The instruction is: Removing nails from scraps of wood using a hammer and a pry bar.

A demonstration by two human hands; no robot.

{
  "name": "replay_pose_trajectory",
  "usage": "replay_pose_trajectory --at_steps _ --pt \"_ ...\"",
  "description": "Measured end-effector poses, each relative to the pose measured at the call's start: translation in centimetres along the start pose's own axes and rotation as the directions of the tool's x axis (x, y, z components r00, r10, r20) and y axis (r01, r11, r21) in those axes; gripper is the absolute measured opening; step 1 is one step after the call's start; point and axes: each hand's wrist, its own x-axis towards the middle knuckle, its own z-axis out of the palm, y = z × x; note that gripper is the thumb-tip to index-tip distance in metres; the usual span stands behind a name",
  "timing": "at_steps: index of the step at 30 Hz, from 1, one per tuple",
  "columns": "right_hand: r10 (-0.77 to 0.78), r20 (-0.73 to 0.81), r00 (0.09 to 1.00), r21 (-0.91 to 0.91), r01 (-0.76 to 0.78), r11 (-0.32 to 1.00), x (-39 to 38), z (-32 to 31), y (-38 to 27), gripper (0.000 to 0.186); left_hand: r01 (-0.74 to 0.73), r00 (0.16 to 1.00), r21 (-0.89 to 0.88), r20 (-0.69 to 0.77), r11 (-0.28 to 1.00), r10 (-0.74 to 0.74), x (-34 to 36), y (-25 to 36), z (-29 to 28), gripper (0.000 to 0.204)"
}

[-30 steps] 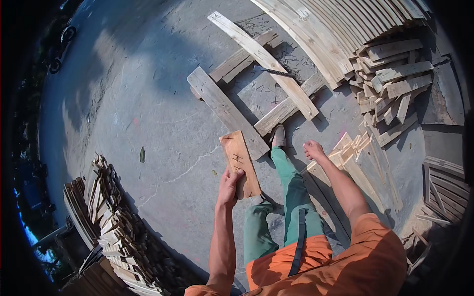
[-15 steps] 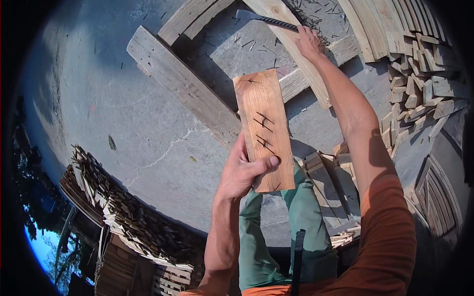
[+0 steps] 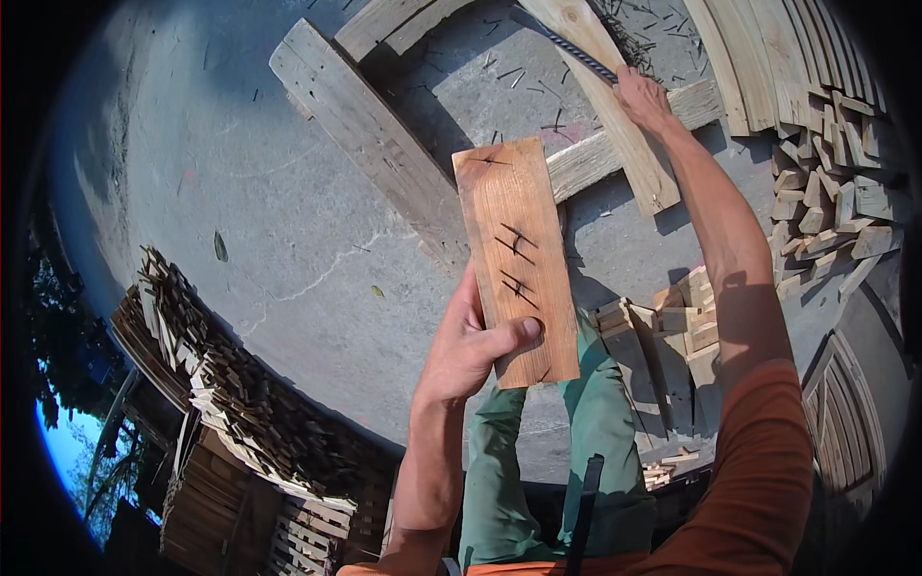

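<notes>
My left hand is closed around the lower part of a short wooden board, its thumb pressed on the face. Several dark bent nails stick out of that face, some of them crossed. The board is held up in front of my legs, its long side nearly upright. Farther off at the upper right, my right hand grips a dark ribbed pry bar, which slants up and left over a pale plank. The bar's flattened far end is seen thinly.
A weathered plank and a grey crosspiece rest on the concrete floor. Loose nails lie scattered between them. Long boards are at the upper right, cut blocks below them. Wood scraps are piled lower left.
The pry bar has turned in my right hand to a steeper slant, and its flat end shows less broadly. The view has shifted slightly. The board stays held by my left hand.
</notes>
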Motion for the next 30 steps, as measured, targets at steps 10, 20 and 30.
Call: replay_pose_trajectory --at_steps 10,20,30 --pt "0.251 0.017 0.968 0.423 -0.234 0.875 -20.4 -8.3 -8.6 0.035 -0.146 0.988 -0.129 0.028 0.981 0.151 -12.8 -4.2 -3.8 0.088" --pt "0.264 0.401 0.877 0.813 -0.474 0.339 -48.0 -17.0 -28.7 0.030 -0.501 0.860 -0.221 -0.018 0.837 0.510 -37.9 -16.4 -13.0 0.081" --pt "-0.294 0.421 0.858 0.797 -0.194 0.572 -63.4 -21.2 -58.3 0.014 -0.844 0.534 -0.245 -0.458 0.477 0.710 -72.8 -37.0 -22.2 0.063"
